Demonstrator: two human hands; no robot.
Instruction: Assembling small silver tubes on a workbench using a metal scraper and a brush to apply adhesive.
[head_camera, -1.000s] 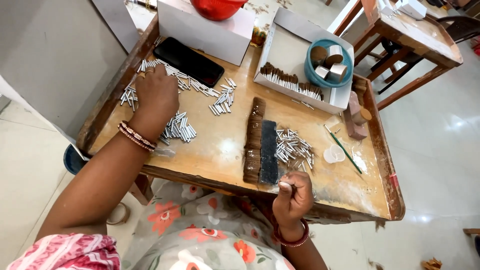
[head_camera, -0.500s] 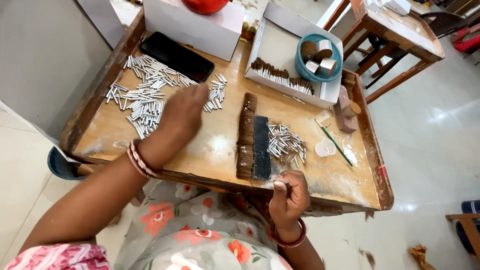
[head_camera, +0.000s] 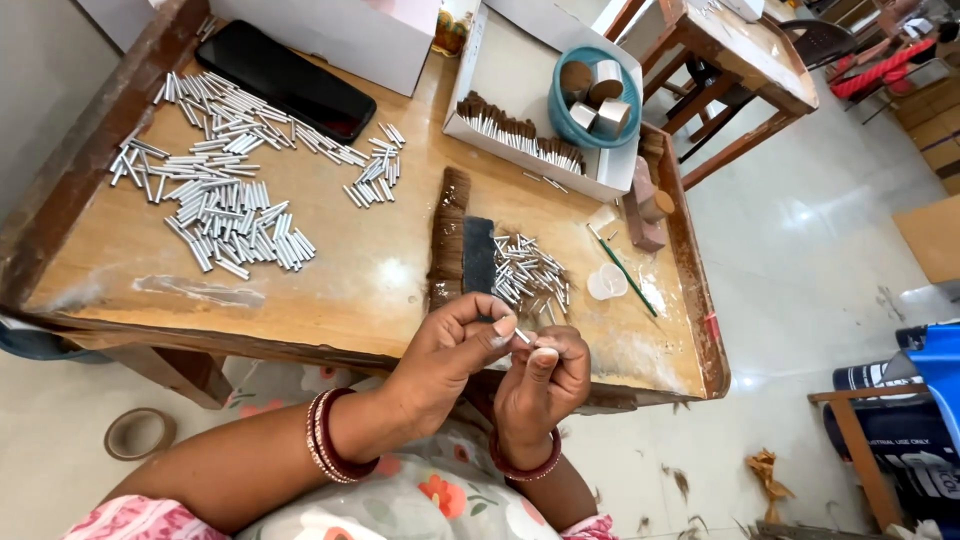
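Observation:
My left hand (head_camera: 452, 345) and my right hand (head_camera: 542, 385) meet above the near edge of the wooden table (head_camera: 380, 275). Together their fingertips pinch a small silver tube (head_camera: 522, 337). Just beyond them lie a strip of brown bristle hair (head_camera: 450, 235), a dark flat block (head_camera: 479, 253) and a small heap of silver tubes (head_camera: 528, 272). A much larger scatter of silver tubes (head_camera: 225, 190) covers the left part of the table.
A black phone (head_camera: 285, 80) lies by a white box (head_camera: 345, 35) at the back. A white tray (head_camera: 530, 110) holds bristled tubes and a blue bowl (head_camera: 590, 95). A green stick (head_camera: 628, 272) lies at right. A tape roll (head_camera: 140, 432) sits on the floor.
My left hand has come back from the tube pile on the left to meet my right hand at the near edge, and both now pinch a small tube.

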